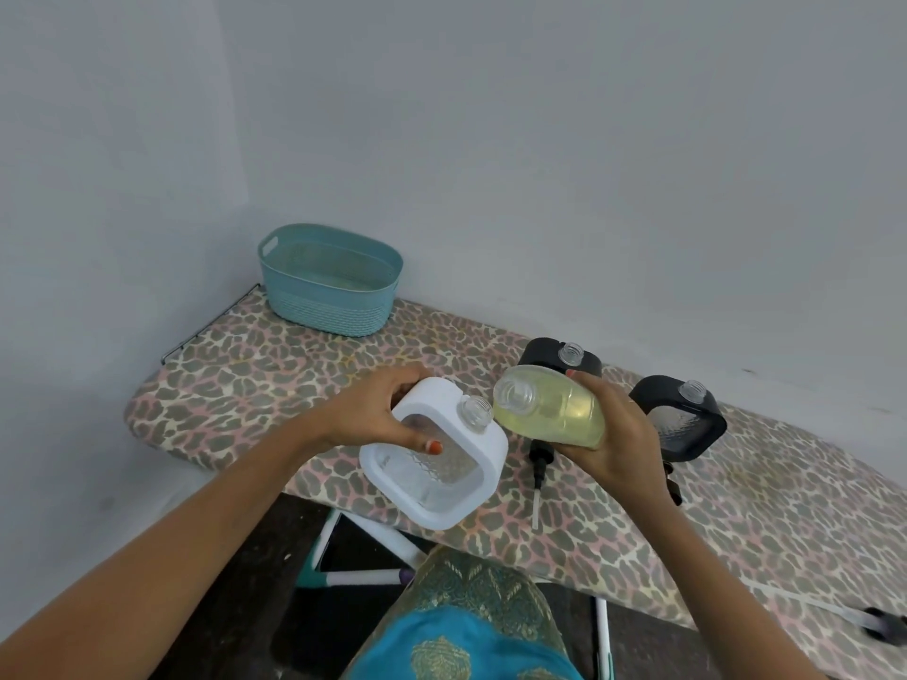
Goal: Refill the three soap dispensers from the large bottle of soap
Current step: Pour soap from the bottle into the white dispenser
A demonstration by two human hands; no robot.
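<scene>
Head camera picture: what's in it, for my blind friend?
A left hand holds a white soap dispenser beside a bottle of yellow soap tipped in the right hand. Two black dispensers and a teal basket stand behind.

Even, cool, fairly dim light, perhaps from overhead; shadows faint. Small glints on the soap bottle [564,414]. Edges bend with wide-angle distortion; detail soft.

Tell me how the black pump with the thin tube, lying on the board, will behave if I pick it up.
The pump looks small and plastic, so probably light. Its thin pale tube will likely flex if held by the end. The rounded body may roll on the ironing board when nudged.
</scene>
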